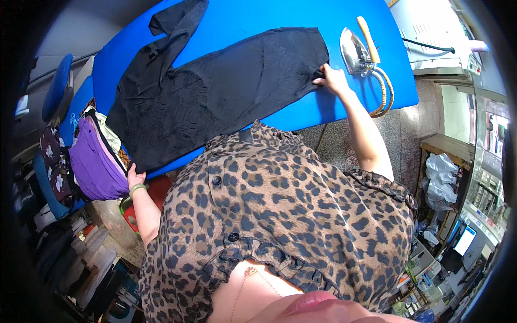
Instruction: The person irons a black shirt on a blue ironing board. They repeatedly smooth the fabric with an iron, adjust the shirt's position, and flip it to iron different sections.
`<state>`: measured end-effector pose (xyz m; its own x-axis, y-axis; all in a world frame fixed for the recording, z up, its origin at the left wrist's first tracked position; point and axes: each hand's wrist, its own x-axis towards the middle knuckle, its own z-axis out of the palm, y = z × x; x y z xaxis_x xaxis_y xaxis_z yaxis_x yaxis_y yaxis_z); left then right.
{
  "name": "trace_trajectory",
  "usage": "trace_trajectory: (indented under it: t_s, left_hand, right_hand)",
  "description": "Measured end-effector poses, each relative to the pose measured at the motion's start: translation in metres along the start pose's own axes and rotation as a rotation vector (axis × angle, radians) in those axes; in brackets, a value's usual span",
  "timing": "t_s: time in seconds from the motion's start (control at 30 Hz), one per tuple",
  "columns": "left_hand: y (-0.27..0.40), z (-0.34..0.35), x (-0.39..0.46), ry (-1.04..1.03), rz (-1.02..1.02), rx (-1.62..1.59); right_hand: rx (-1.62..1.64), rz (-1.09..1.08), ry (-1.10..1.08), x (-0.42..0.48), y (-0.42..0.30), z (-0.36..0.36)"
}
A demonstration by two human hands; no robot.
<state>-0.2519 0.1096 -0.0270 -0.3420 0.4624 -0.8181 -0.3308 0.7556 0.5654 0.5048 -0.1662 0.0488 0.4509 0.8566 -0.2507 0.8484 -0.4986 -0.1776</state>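
Note:
A black garment [218, 87] with a faint tone-on-tone pattern lies spread across a blue padded ironing table [238, 18]. One narrower part of it, probably a sleeve, reaches toward the far edge. My right hand [333, 78] pinches the garment's near corner at the right end. At the lower left, my left hand [136, 177], with a green bangle on its wrist, grips the garment's other end by the table's near edge. To the right of my right hand, a metal steam iron [355, 50] with a wooden handle rests on the table, its two hoses curving over the edge.
Purple cloth [95, 161] and other fabrics are piled at the table's left end, beside a small blue padded board [57, 87]. A white machine [430, 34] stands beyond the right end. Plastic bags [440, 177] sit on a shelf at right. Something red [159, 194] is under the table.

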Motion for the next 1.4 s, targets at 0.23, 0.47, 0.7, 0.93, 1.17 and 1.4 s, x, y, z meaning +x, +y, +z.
trace_trajectory:
  t_s: [0.23, 0.47, 0.7, 0.93, 1.17, 1.4]
  left_hand:
    - [-0.016, -0.040, 0.028, 0.086, 0.258, -0.002]
    - [-0.049, -0.029, 0.017, 0.294, 0.210, 0.085]
    - [-0.062, 0.004, -0.079, 0.359, 0.499, 0.507]
    - [0.027, -0.005, -0.162, -0.267, 0.458, 0.307]
    - [0.149, 0.076, -0.206, -0.316, 0.711, 0.082]
    - [0.265, 0.096, -0.323, -0.514, 1.075, 0.065]
  right_hand:
    - [0.230, -0.120, 0.025, -0.062, 0.050, -0.002]
    - [0.571, 0.056, 0.037, -0.052, 0.025, 0.016]
    - [0.765, 0.263, -0.227, -0.063, 0.042, -0.025]
    - [0.951, 0.100, 0.138, -0.082, 0.085, -0.116]
    - [0.728, 0.075, 0.293, -0.003, 0.112, -0.185]
    - [1.138, -0.051, 0.513, 0.048, 0.086, -0.247]
